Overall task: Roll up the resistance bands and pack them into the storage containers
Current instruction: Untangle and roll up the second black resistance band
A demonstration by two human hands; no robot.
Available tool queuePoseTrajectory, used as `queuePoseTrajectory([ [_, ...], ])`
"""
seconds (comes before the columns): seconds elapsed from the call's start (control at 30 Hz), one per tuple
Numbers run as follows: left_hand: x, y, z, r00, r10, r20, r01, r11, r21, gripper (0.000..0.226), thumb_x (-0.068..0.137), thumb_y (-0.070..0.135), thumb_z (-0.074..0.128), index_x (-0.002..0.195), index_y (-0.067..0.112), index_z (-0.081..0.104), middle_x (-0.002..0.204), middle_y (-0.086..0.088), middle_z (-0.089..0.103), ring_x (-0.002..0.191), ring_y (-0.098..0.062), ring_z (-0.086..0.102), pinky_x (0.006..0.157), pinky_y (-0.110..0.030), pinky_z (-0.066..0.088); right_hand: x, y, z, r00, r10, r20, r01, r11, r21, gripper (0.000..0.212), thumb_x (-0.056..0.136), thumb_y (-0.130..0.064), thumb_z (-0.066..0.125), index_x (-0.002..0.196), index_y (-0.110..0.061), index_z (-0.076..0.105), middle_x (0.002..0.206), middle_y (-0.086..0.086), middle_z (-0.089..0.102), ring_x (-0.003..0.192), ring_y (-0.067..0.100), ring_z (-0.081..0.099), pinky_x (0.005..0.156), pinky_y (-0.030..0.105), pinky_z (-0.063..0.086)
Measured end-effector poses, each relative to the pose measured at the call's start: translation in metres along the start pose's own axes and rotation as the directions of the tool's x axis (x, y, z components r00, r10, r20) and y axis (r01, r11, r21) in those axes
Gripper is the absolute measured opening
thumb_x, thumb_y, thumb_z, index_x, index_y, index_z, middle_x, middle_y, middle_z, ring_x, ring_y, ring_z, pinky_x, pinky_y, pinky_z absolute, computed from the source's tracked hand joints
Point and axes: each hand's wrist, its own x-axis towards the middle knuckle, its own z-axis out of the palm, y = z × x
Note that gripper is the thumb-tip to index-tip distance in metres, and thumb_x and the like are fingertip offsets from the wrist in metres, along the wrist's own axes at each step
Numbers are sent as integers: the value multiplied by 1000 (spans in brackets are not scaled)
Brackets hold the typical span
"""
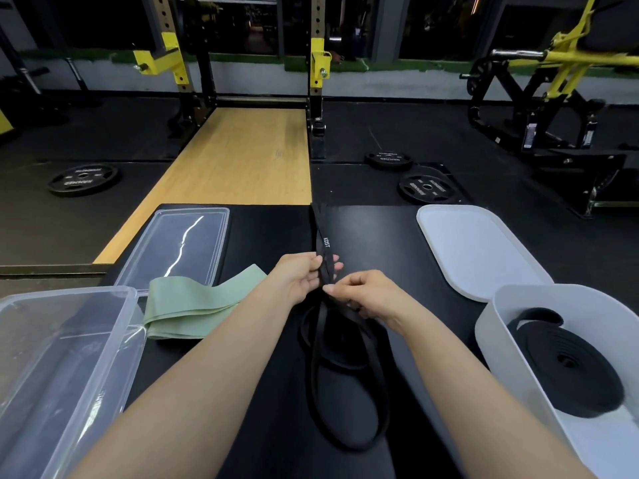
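Head view: a long black band [345, 368] is held over the middle of the black table [380, 229] by both hands. The left hand [297, 280] is curled round the band's doubled strands just below the white lettering; the right hand [366, 293] pinches the same strands just beside it, fingers bent. The far end of the band is laid toward the table's far edge, and the near loops are left slack and unrolled between the forearms.

Progress: one rolled black band [570, 364] is already packed in the white tub [491, 326] at the right, with its white lid [473, 250] set flat behind it. The clear box [69, 340] at the left looks empty, as far as can be judged through the plastic; its clear lid [186, 243] is laid behind it. A green band [193, 309] is left unrolled on the table, touching the clear box.

Judged about a third done: the held band is not yet rolled, the green band is untouched, and both lids are off.
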Motion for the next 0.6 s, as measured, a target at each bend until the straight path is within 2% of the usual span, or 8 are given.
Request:
queuePoseTrajectory([
  [0.1, -2, 1, -7, 1000, -10, 8, 10, 999, -34, 29, 99, -5, 29, 117, -13, 51, 109, -17, 62, 103, -28, 61, 82, -34, 48, 2, 1, 6, 1000, 25, -12, -24, 998, 65, 22, 78, -41, 74, 81, -20, 67, 71, -3, 64, 61, 11, 55, 54, 21, 42],
  [0.23, -5, 1, -11, 1000, -8, 22, 8, 1000, -3, 28, 99, -3, 31, 114, -11, 54, 94, -12, 65, 108, -27, 61, 68, -25, 53, 3, -3, 13, 998, -13, -68, 26, 981, 194, 10, 87, -23, 67, 79, -18, 71, 82, 3, 67, 75, 13, 63, 55, 18, 49],
  [0.33, -10, 0, -11, 1000, -12, 29, 11, 1000, 24, 26, 99, -1, 34, 113, -9, 55, 90, -12, 66, 87, -21, 66, 68, -24, 54, 4, -3, 17, 996, -8, -84, 27, 974, 224, 14, 88, -16, 65, 75, -15, 69, 79, 6, 65, 77, 17, 62, 68, 25, 56],
  [0.4, -14, 0, -13, 999, -28, 39, 24, 995, 98, 21, 96, -3, 40, 102, -5, 60, 83, -11, 67, 71, -17, 65, 59, -22, 55, 5, -3, 18, 990, -16, -143, 41, 985, 170, 19, 86, -15, 65, 67, -15, 65, 71, 0, 62, 71, 16, 58, 74, 31, 54],
  [0.5, -23, -2, -15, 997, -56, 53, 41, 968, 246, 23, 90, -7, 47, 79, 4, 63, 62, -4, 68, 59, -12, 64, 57, -18, 53, 3, -6, 18, 978, -59, -201, 72, 996, 56, 22, 88, -16, 62, 66, -17, 61, 67, -4, 60, 66, 10, 54, 68, 23, 46],
  [0.6, -33, -4, -19, 994, -74, 76, 38, 917, 396, 21, 90, -2, 52, 74, 9, 61, 64, -2, 65, 58, -10, 61, 54, -16, 51, 1, -9, 18, 977, -60, -207, 80, 993, 90, 21, 90, -15, 60, 69, -16, 62, 68, -2, 61, 65, 10, 59, 64, 18, 46],
])
